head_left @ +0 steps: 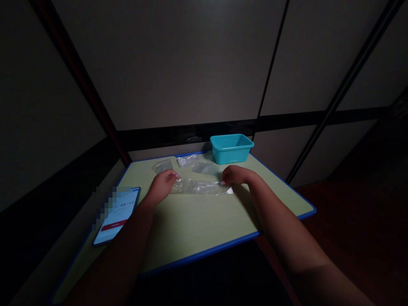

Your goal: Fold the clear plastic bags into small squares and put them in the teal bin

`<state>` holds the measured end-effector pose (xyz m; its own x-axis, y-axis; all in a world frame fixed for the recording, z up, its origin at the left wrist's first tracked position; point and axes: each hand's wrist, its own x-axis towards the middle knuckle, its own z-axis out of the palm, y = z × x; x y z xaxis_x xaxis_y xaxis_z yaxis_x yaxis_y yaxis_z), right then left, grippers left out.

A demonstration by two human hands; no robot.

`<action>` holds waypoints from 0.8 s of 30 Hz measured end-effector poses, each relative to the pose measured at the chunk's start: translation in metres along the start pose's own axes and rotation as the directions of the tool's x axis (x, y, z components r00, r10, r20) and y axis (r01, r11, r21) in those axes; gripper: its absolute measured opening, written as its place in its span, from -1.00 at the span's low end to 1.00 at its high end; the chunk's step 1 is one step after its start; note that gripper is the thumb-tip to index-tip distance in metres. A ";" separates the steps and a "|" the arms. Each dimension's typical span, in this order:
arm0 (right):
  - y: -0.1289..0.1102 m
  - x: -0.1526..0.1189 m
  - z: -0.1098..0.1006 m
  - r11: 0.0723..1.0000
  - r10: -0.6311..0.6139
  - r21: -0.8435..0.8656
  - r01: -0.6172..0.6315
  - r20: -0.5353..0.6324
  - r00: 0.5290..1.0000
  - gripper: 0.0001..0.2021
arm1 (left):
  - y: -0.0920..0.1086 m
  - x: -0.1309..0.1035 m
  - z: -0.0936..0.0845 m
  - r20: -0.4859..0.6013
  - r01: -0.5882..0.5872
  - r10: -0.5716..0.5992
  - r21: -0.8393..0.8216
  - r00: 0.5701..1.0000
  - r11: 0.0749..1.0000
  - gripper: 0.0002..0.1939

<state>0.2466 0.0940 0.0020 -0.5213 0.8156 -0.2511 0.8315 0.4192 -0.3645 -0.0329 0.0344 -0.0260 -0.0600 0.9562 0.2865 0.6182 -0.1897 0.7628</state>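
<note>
A clear plastic bag (pixel 201 187) is stretched sideways just over the table, long and flat with wrinkles catching the light. My left hand (pixel 163 183) pinches its left end between thumb and fingers. At the other end, my right hand (pixel 237 175) is closed on the bag's upper right edge, wrist bent inward. Behind it lie more clear plastic bags: one flat bag (pixel 204 168) in the middle, a crumpled one (pixel 187 160) farther back, and another (pixel 163 165) beyond my left hand.
A turquoise plastic basket (pixel 232 155) stands at the table's back right. On the left lies a phone (pixel 119 214) with a lit screen showing digits and a red bar. The pale yellow table (pixel 191 229) has a blue rim; cabinet panels (pixel 185 63) rise right behind it.
</note>
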 end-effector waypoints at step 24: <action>-0.004 0.001 0.003 0.997 -0.004 -0.077 0.006 0.029 1.000 -0.75 | -0.027 0.015 0.024 -0.048 0.092 -0.120 -0.390 0.992 0.916 -0.63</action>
<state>0.2421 0.0916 0.0010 -0.5296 0.8021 -0.2760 0.8407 0.4533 -0.2960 -0.0314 0.0588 -0.0560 -0.1710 0.9603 0.2204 0.2551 -0.1729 0.9513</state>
